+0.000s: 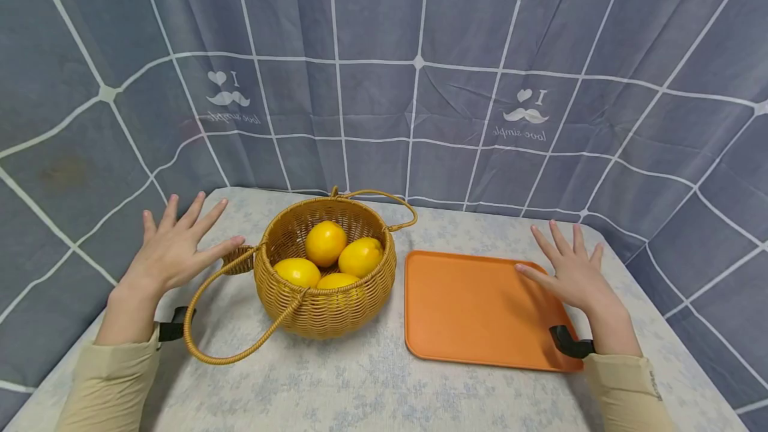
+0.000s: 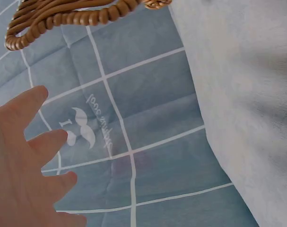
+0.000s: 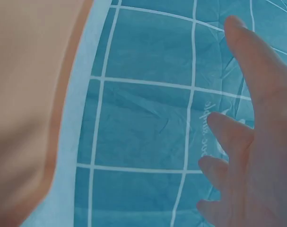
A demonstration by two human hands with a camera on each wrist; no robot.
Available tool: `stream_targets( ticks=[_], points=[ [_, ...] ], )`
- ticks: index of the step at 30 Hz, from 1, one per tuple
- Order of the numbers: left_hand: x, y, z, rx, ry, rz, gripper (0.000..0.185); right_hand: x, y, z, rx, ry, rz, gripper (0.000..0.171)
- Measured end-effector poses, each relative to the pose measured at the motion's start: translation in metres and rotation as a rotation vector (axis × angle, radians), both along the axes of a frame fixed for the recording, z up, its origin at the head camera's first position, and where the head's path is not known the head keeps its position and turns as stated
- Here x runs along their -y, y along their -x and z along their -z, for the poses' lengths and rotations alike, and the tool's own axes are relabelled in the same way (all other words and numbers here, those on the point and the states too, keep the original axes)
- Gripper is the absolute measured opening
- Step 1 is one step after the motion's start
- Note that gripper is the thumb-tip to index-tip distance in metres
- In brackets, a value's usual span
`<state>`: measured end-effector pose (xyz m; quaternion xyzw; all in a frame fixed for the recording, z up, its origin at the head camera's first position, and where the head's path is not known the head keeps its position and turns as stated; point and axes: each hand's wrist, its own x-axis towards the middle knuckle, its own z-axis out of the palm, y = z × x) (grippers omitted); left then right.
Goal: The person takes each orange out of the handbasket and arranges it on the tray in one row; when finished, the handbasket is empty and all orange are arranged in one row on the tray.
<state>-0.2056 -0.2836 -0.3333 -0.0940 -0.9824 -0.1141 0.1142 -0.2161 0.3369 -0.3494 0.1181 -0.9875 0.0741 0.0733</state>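
My left hand point(image 1: 174, 251) is spread with straight fingers at the left of a round wicker basket point(image 1: 327, 312), its thumb near the basket's left side. Inside the basket lie several yellow lemons point(image 1: 326, 243). One looped handle point(image 1: 225, 359) hangs out toward the front left, the other point(image 1: 384, 193) leans out at the back right. To the right, my right hand point(image 1: 573, 273) is spread over the right edge of an orange tray point(image 1: 480, 309), which bears nothing. Both hands hold nothing. In the left wrist view, part of the wicker point(image 2: 93, 16) shows above the fingers.
A table with a pale floral cloth point(image 1: 336, 385) carries the basket and tray. Blue-grey curtains with white grid lines point(image 1: 372, 99) stand behind and along both sides. Black straps point(image 1: 570, 344) sit on both wrists, just above beige sleeves.
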Motion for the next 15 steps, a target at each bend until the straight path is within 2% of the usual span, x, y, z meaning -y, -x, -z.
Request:
stream_targets(
  ticks=[3,6,9,15],
  points=[
    [0.000,0.000,-0.001,-0.003,-0.025,0.026,0.079,0.002,0.000,-0.001,0.028,0.034,-0.008,0.086],
    [0.000,0.000,-0.002,0.012,-0.093,0.077,0.075,0.005,0.002,-0.001,0.065,0.087,-0.025,0.085],
    [-0.002,-0.001,-0.003,0.045,-0.202,0.148,0.071,0.010,0.006,-0.002,0.091,0.174,-0.072,0.084],
    [-0.007,0.002,-0.002,0.112,-0.471,0.311,0.059,0.024,0.015,-0.005,0.156,0.411,-0.231,0.080]
  ],
)
